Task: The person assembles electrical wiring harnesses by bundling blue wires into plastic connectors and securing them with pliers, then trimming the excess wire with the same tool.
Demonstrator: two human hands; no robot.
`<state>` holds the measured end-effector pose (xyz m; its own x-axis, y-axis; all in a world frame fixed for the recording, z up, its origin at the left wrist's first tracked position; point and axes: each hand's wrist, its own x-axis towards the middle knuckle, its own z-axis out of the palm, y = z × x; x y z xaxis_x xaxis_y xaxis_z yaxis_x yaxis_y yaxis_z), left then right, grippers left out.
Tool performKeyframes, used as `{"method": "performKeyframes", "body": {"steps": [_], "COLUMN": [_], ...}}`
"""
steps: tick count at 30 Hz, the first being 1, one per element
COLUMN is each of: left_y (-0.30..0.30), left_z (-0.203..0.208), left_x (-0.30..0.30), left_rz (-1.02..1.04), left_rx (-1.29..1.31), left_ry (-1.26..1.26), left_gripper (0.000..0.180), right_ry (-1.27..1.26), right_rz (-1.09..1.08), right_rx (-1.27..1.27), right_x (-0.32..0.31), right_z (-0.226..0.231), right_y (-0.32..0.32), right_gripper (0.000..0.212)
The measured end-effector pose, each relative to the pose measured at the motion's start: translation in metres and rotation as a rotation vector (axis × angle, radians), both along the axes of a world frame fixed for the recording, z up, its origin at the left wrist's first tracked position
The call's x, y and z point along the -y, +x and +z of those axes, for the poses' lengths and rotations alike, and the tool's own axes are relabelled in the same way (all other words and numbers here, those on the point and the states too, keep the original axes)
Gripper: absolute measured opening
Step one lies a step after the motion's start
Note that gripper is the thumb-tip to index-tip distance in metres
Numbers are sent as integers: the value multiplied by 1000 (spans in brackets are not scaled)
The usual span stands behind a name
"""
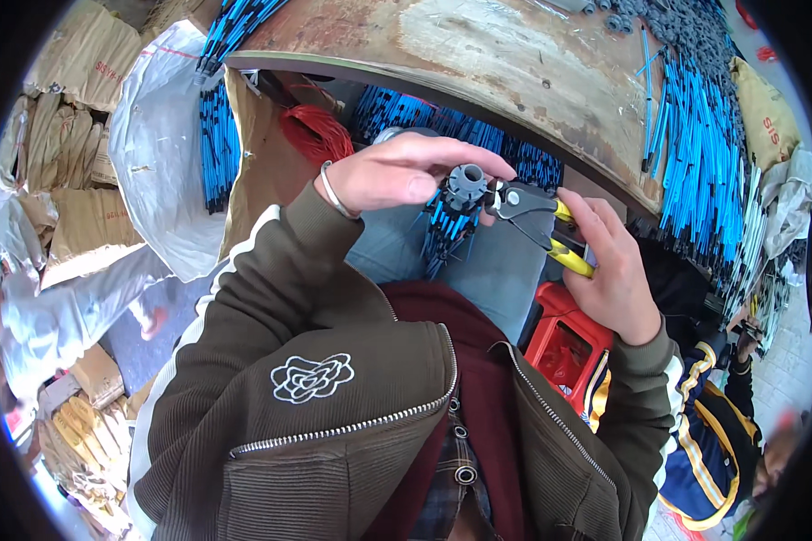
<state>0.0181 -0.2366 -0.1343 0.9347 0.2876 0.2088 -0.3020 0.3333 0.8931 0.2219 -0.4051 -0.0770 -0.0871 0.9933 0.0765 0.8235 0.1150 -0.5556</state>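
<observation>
My left hand [397, 174] grips the grey slotted hub [466, 187], and just right of it my right hand [615, 270] holds yellow-handled pliers [525, 199], nose pointing left.

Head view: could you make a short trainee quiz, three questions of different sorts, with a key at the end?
1. What holds the yellow-handled pliers?
2. True or false: the grey hollow part lies on the wooden table.
3. The large bundle of strands at the picture's upper right is mainly: A) red; B) blue; C) yellow.

Key:
1. The person's right grip.
2. False: the left grip holds it.
3. B.
</observation>
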Motion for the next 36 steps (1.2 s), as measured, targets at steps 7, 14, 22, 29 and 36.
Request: {"method": "performKeyframes", "body": {"steps": [7, 14, 22, 29, 36], "left_y": [-5, 3, 6, 11, 6], "left_z": [-20, -20, -7, 0, -3], "left_x": [-18, -15, 3, 8, 25], "left_rz": [-154, -200, -215, -178, 257], "left_rx": [75, 254, 253, 190, -137], "left_ry": [81, 348, 431, 460, 368], "left_gripper": [63, 45, 39, 45, 58], "right_ry": [-77, -10, -6, 22, 75], "right_rz": [22, 87, 111, 62, 56], "right_rx": [-59, -8, -7, 29, 162], "right_x": [-8, -9, -5, 7, 2], "right_z": [2, -2, 3, -3, 21], "right_y": [-4, 3, 9, 13, 8], "right_gripper": [63, 65, 63, 64, 56]}}
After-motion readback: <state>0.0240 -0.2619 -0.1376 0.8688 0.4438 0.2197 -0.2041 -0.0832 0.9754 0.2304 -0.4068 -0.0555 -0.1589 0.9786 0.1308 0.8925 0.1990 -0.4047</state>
